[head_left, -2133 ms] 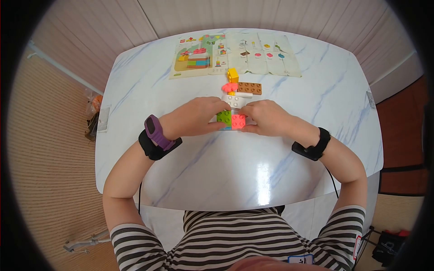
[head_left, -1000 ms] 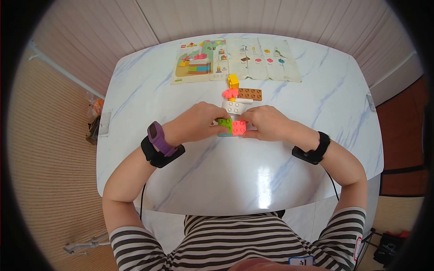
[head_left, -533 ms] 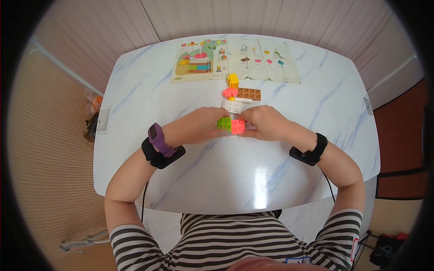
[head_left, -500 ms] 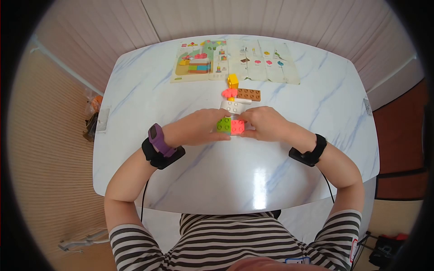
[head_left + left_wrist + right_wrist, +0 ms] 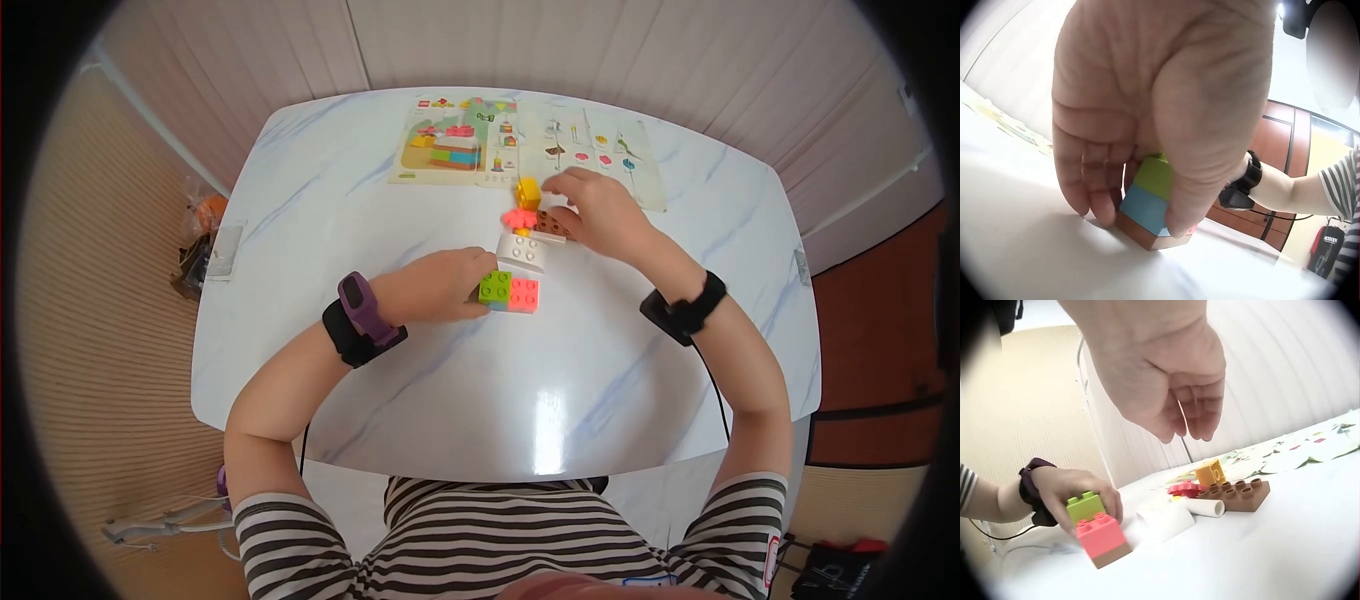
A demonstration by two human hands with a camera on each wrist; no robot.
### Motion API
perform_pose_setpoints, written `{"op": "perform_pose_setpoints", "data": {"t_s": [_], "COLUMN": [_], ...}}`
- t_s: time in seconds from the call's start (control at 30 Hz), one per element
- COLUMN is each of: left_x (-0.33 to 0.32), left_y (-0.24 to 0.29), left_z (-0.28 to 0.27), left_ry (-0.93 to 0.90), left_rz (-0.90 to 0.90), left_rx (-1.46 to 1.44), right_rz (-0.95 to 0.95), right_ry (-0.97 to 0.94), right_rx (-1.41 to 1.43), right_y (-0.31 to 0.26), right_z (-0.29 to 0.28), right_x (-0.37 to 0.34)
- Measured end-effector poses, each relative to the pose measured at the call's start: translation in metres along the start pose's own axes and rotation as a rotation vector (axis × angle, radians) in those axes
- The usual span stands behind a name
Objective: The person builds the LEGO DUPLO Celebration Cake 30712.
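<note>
At the table's middle my left hand (image 5: 440,285) holds a small block stack between thumb and fingers. On top show a green brick (image 5: 495,288) and a pink brick (image 5: 524,294). The left wrist view shows a blue brick (image 5: 1146,206) beneath the green one, over a brown base (image 5: 1138,233). My right hand (image 5: 605,215) holds nothing; its fingers are loosely bent above a brown studded brick (image 5: 1241,495), partly covering it in the head view. Beside that lie a yellow brick (image 5: 528,192), a pink scalloped piece (image 5: 519,219) and a white tube (image 5: 1204,507).
A white rounded brick (image 5: 522,253) lies just beyond the stack. Farther back, a creased instruction sheet (image 5: 455,150) with pictures of bricks is spread on the marbled white table (image 5: 330,220). A wall stands behind the table's far edge.
My right hand has let go of the pink brick's side and moved away and to the right, over the brown brick. The left hand stays at the stack.
</note>
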State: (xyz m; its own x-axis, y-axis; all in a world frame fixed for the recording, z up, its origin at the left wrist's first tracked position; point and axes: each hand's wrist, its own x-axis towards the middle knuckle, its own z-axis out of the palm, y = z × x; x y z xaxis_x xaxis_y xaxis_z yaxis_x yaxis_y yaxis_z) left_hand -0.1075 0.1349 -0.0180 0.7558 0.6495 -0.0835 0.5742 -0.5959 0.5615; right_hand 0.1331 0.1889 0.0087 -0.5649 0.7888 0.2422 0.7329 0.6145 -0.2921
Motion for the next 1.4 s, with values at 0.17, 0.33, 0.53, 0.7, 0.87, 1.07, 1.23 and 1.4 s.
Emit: {"op": "perform_pose_setpoints", "data": {"t_s": [0.17,0.33,0.53,0.7,0.87,1.07,1.23,1.4], "left_x": [-0.001,-0.002,-0.004,-0.003,-0.003,-0.004,-0.003,-0.004], "left_y": [-0.003,-0.004,-0.006,-0.007,-0.003,-0.003,-0.001,0.008], "left_z": [0.008,0.007,0.012,0.015,0.01,0.012,0.01,0.006], "left_ry": [0.034,0.032,0.04,0.046,0.003,0.008,-0.021,-0.035], "left_rz": [0.027,0.041,0.055,0.05,0.006,0.007,-0.058,-0.086], "left_rx": [-0.016,-0.002,-0.008,0.017,-0.013,-0.006,0.015,0.02], "right_rz": [0.048,-0.109,0.005,0.029,-0.004,-0.035,0.022,0.033], "right_ry": [-0.078,-0.185,-0.199,-0.125,-0.263,-0.343,-0.377,-0.398], "right_rx": [-0.073,-0.14,-0.097,0.129,0.371,0.19,0.106,0.139], "right_y": [-0.002,0.02,0.019,0.021,0.001,-0.006,-0.02,-0.024], "right_z": [0.017,0.033,0.028,0.012,-0.011,-0.006,0.001,0.009], "right_x": [0.031,0.045,0.041,0.022,-0.022,-0.069,-0.084,-0.085]}}
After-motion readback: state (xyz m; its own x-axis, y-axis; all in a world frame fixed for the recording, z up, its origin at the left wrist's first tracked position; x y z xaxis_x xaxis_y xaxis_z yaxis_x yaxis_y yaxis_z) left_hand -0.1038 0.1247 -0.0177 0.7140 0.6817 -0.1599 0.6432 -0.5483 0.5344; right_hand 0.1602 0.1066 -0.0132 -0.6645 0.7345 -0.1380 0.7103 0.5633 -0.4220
